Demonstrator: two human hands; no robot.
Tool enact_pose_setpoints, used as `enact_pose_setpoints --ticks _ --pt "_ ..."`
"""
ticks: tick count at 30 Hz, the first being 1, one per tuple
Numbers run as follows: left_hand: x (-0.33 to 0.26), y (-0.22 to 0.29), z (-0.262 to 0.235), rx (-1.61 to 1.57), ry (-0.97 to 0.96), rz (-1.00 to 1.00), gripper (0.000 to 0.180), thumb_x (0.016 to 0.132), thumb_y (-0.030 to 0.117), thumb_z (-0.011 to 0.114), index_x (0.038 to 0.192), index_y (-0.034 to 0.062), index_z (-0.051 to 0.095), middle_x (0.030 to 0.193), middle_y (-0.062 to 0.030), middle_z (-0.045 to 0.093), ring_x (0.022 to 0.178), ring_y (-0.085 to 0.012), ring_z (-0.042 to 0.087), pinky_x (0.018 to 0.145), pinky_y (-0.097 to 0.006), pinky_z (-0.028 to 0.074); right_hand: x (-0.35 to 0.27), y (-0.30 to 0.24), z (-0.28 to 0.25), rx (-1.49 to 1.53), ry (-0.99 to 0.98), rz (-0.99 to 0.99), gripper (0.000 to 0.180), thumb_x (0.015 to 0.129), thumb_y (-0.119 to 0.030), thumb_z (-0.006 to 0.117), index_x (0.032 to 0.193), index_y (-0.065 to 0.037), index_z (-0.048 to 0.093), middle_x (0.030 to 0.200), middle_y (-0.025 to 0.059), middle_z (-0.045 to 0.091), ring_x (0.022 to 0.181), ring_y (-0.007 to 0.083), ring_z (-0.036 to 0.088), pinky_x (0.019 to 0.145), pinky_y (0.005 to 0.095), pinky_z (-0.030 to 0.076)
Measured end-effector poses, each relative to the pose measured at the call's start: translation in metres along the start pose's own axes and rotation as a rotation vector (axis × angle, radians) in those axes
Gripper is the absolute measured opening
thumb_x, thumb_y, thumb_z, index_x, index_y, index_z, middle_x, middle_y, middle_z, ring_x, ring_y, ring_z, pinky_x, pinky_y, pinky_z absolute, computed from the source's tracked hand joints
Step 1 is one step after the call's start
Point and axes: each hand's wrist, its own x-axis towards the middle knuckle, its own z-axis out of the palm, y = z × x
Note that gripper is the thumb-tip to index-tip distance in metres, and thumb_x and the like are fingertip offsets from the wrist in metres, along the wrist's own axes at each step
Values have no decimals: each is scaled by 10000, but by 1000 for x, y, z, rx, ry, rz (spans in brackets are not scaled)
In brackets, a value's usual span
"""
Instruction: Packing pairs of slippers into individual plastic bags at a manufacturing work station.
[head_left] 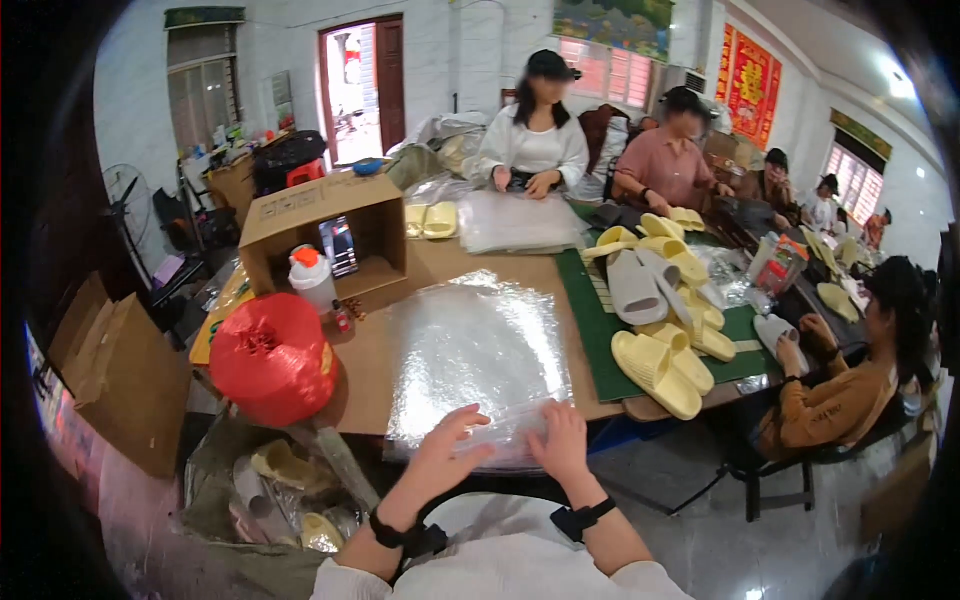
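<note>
- The person wearing the camera is working at the near edge of the table (560, 275), handling the stack of clear plastic bags (470, 350) that is lying flat there and reaching to that edge.
- Judging by the hands, the step in hand is picking one bag off the top of the stack; the thin film is probably clinging, so separating a single sheet is calling for a light pinch and a peel at the near edge.
- The left hand (440, 455) is resting on the near edge of the bags, fingers partly curled and thumb lifted, seemingly pinching the film; a firm grip cannot be confirmed.
- The right hand (560, 440) is lying just beside it on the same edge, fingers loosely bent and pressing down on the plastic, not closed around anything.
- A red bundle of twine (272, 358) is sitting at the near left corner, with an open cardboard box (325, 230) behind it.
- Yellow and grey slippers (660, 330) are lying on a green mat toward the right edge, where other people are sitting and working.
</note>
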Motion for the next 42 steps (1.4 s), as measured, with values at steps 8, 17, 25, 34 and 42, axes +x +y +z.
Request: enact_pose_setpoints --ticks 8,17,25,34,42 --pt "62 32 112 -208 -298 71 508 874 158 702 1334 64 508 1290 -136 564 1167 -221 578 975 -343 469 -16 6 31 1254 97 268 414 964 -82 524 1345 -58 365 1256 107 515 1155 215 550 951 356 487" --pt "66 -82 35 690 133 252 442 831 301 719 1187 56 623 1437 -226 473 1328 -475 410 1101 -533 323 0 2 2 2 -10 42 559 797 -338 678 1236 -14 555 1332 181 526 1307 398 416 1067 507 328" --pt "55 -120 18 711 114 238 434 829 371 693 1180 118 661 1359 -176 567 1310 -412 457 1127 -532 279 1 13 -7 62 45 -37 462 827 -311 693 1185 -37 592 1289 157 556 1252 369 459 1036 489 356" --pt "50 -121 12 692 147 213 431 825 381 691 1166 119 676 1352 -156 579 1304 -397 467 1132 -512 282 47 119 -98 64 603 188 208 845 -74 654 1042 -21 612 992 166 611 958 376 559 864 442 440" --pt "52 -120 15 709 166 214 436 818 392 698 1165 129 675 1346 -157 581 1301 -392 471 1126 -518 290 87 250 -102 -401 -85 530 397 850 -238 639 1186 -27 612 1192 203 560 1119 398 517 904 500 486"
